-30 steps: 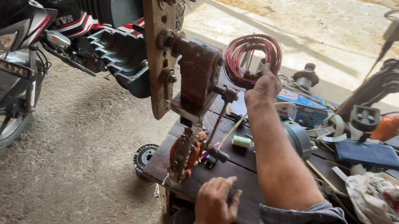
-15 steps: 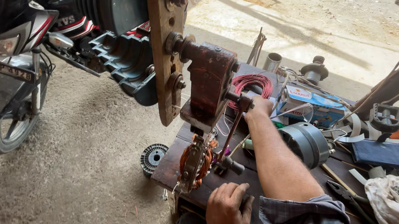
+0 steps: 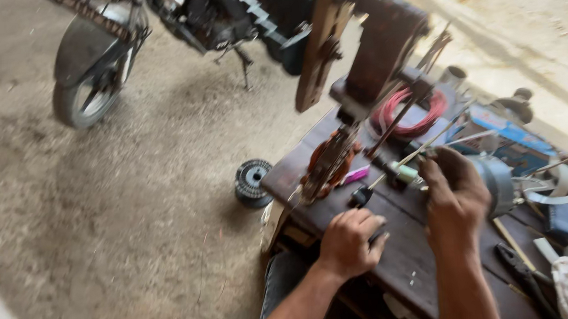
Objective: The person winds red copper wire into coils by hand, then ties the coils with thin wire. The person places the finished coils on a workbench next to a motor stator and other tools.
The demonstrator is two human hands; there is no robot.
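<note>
- Copper-wound coil (image 3: pixel 327 162) sits on a rusty winding jig near the worktop's (image 3: pixel 409 252) left edge, reddish-brown and blurred.
- Left hand (image 3: pixel 349 243) rests on the worktop just beside a black crank knob (image 3: pixel 359 197); fingers curled together, whether they clamp anything I cannot tell.
- Right hand (image 3: pixel 453 193) reaches toward a thin rod (image 3: pixel 425 150), fingers bent; grip unclear.
- Red wire loop (image 3: pixel 410 113) lies toward the far edge.
- Dark wooden worktop stands on sandy ground; motorcycle (image 3: pixel 162 31) beyond.
- Blue box (image 3: pixel 509 134) near the far right corner.
</note>
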